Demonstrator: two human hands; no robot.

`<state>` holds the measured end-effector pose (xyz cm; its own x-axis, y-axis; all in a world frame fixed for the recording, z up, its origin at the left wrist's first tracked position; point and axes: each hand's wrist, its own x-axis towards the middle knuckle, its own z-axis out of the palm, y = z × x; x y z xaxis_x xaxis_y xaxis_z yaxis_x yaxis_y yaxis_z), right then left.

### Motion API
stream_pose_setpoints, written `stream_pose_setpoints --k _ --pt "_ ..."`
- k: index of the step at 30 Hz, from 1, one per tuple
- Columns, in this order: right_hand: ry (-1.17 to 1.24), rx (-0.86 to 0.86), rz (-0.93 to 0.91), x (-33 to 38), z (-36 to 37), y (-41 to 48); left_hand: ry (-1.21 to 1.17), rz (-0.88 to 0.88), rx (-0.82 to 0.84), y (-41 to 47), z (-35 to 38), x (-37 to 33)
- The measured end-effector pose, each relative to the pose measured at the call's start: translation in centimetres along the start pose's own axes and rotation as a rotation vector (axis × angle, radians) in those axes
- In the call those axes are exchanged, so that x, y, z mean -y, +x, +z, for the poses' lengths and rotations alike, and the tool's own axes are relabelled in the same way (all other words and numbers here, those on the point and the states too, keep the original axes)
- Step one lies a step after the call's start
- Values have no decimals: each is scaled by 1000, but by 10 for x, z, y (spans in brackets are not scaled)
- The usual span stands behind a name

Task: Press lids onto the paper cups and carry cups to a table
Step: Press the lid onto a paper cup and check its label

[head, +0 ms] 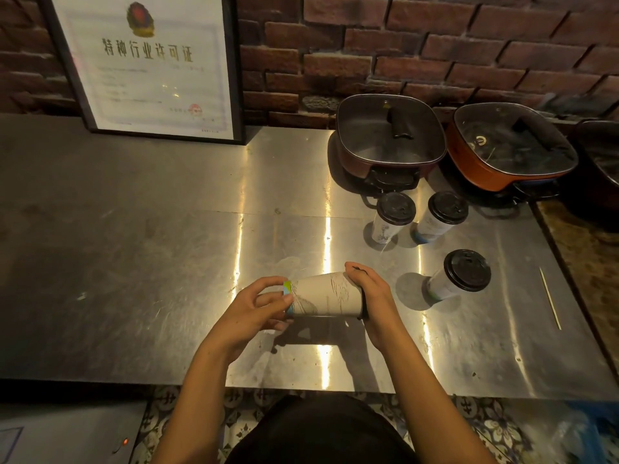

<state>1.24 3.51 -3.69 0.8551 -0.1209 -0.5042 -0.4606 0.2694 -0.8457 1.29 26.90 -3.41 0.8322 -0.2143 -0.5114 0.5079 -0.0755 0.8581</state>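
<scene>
I hold a white paper cup (326,293) sideways above the steel counter (150,256), its base to the left. My left hand (259,303) grips the base end. My right hand (370,294) covers the mouth end, where the edge of a black lid (364,311) shows under the palm. Three more white paper cups with black lids stand upright on the counter to the right: one (392,217), a second (442,216) beside it, and a third (459,274) nearer to me.
Two lidded electric pots (388,139) (509,149) sit at the back right against a brick wall. A framed certificate (147,65) leans at the back left. A thin wooden stick (549,298) lies at the counter's right edge. Patterned floor tiles show below.
</scene>
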Motion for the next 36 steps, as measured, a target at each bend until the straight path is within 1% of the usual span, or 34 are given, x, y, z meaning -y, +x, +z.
stream_pose_setpoints --k 3,7,13,18,23,28,33,36 --pt "24 13 13 0 -1 0 23 25 -6 0 -2 0" --pt "18 18 19 -1 0 -2 14 -24 -38 0 5 -4" --pt "28 -2 14 -2 -2 -1 31 42 25 -4 -3 2" --pt "28 2 13 -4 0 -3 -1 -17 -17 -2 3 -2" --pt "40 -25 21 -3 1 -4 -23 65 22 -4 -3 4" --pt "21 -25 24 -4 0 -4 -39 -11 -17 -2 3 2" --pt "28 -15 20 -4 -3 -4 -19 72 1 -6 1 4" --pt "45 -4 22 -4 -2 -5 -47 22 -23 -6 4 2"
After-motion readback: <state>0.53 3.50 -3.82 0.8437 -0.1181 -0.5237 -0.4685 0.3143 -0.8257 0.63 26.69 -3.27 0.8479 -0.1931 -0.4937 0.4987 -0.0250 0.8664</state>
